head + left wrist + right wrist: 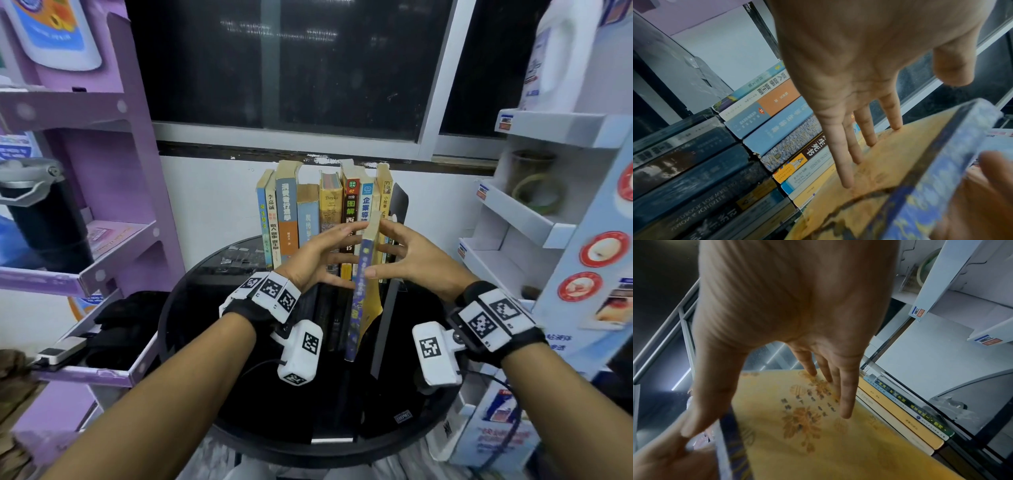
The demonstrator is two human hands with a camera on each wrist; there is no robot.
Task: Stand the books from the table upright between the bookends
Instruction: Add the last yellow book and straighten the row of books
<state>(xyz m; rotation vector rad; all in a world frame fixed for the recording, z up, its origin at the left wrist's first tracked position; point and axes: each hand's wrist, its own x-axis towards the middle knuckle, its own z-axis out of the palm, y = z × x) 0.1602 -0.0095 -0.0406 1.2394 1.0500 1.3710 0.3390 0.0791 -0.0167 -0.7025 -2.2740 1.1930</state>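
Note:
A thin book with a blue spine (358, 301) and yellow covers (797, 426) hangs tilted above the round black table (191, 325), spine towards me. My left hand (322, 253) presses straight fingers (846, 162) flat on its left cover. On the other cover my right hand (411, 253) lays its straight fingers (845, 394), with the thumb reaching over the spine. Behind stands a row of upright books (308, 212). A black bookend (399, 205) closes the row's right end. The held book's top edge sits in front of the row's right part.
A purple shelf unit (85, 171) with a black bottle (41, 219) stands close on the left. A white cardboard shelf unit (548, 205) stands close on the right. A dark window and white wall lie behind the books. The glossy table top mirrors the books.

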